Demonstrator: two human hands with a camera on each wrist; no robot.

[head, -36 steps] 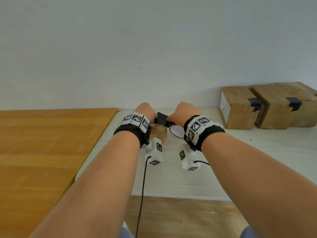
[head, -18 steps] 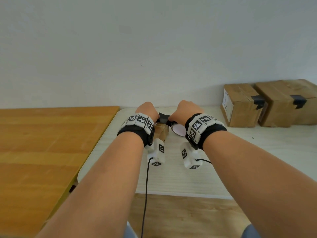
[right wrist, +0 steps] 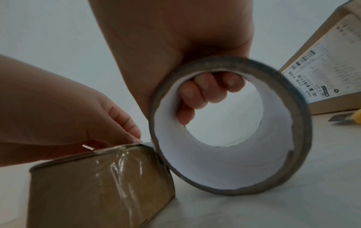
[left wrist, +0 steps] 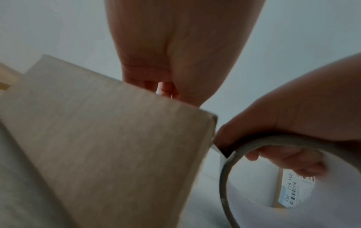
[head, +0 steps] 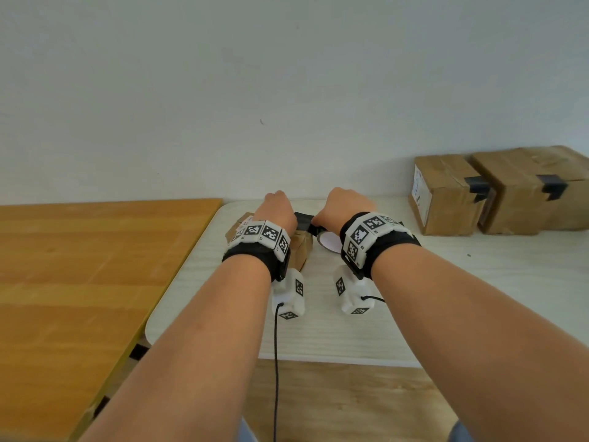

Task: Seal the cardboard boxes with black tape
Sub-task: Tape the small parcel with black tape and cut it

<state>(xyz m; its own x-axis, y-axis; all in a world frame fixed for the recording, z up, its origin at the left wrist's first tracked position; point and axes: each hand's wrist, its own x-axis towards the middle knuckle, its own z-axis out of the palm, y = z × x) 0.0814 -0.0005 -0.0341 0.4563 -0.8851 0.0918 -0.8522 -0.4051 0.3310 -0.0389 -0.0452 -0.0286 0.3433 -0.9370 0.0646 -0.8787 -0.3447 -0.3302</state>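
A small cardboard box [head: 301, 250] [right wrist: 97, 185] stands on the white table [head: 350, 330], with clear film on its side. My left hand [head: 277, 212] [right wrist: 68, 115] rests on its top and its curled fingers hold the free end of the black tape [head: 304, 220] on the top edge. Right beside the box, my right hand [head: 344, 208] grips the tape roll [head: 328, 240] [right wrist: 293, 108] on edge, fingers [right wrist: 205, 92] hooked through its white core. The roll [left wrist: 224, 169] touches the box [left wrist: 107, 146] at its upper corner.
Two cardboard boxes [head: 446, 196] [head: 526, 193] with black tape on their seams stand at the back right against the wall. A yellow-handled cutter [right wrist: 349, 118] lies on the table near them. An orange wooden table [head: 95, 266] adjoins on the left.
Both hands stay at the small box with the tape between them. Only the head view has shifted slightly.
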